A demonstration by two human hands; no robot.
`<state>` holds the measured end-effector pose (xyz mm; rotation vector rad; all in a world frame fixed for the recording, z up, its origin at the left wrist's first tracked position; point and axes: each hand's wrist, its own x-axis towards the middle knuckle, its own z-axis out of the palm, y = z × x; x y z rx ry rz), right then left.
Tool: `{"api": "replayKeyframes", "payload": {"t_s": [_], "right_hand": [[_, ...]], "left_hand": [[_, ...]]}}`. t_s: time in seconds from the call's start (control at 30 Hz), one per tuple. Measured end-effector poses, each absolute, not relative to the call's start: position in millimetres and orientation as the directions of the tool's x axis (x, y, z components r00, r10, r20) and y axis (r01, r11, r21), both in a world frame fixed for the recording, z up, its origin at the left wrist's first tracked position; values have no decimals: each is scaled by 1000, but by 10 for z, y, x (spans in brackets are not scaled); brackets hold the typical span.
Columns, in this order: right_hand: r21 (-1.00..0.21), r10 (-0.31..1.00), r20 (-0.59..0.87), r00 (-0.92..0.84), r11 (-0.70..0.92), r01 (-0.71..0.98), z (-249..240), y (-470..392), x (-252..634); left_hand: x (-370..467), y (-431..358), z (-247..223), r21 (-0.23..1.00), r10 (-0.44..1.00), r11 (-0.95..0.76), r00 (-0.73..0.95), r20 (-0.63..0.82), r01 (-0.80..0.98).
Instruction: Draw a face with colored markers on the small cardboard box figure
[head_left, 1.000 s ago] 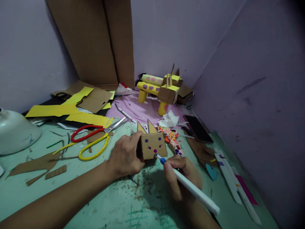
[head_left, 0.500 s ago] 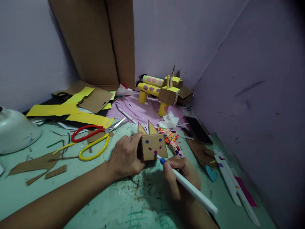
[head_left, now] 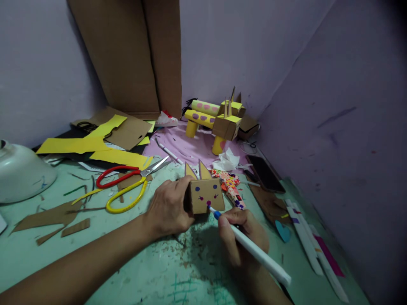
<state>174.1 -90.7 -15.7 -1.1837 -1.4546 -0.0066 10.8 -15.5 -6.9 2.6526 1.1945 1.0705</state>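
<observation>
My left hand (head_left: 170,206) is closed around the left side of a small cardboard box (head_left: 203,192) with two pointed ears on top. Blue dots and small purple marks make a face on its front. In my right hand (head_left: 243,233) is a white marker (head_left: 259,256) with a blue collar, its tip at the purple spot low on the box's front. Whether the tip presses on the cardboard is hard to tell. Left of the box lie scissors (head_left: 127,188) with one red and one yellow handle, blades apart. A flower-patterned piece (head_left: 230,184) sits just behind the box.
Two yellow cardboard animals (head_left: 203,117) stand on a pink cloth (head_left: 178,140) at the back. Yellow paper strips (head_left: 73,145) and cardboard scraps (head_left: 47,218) lie left, near a white dome-shaped object (head_left: 23,171). A phone (head_left: 265,173) and more markers (head_left: 305,237) lie right, along the wall.
Almost nothing differs. The whole view has shifted very slightly; both hands, the box and the marker keep their places relative to each other.
</observation>
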Motion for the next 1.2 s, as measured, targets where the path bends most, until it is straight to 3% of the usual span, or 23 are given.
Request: {"api": "replayKeyframes", "payload": {"t_s": [0.13, 0.37, 0.93, 1.2], "right_hand": [[-624, 670, 723, 168, 529, 576, -104, -933, 1742], [-811, 729, 567, 384, 414, 412, -100, -936, 1701], [-724, 708, 646, 286, 448, 525, -99, -915, 1729], [-782, 717, 583, 381, 368, 503, -117, -932, 1707]], "left_hand": [[107, -154, -71, 311, 680, -698, 460, 571, 645], [101, -139, -88, 321, 691, -692, 466, 552, 646], [102, -143, -88, 309, 668, -710, 465, 581, 633], [99, -145, -89, 302, 659, -715, 466, 590, 630]]}}
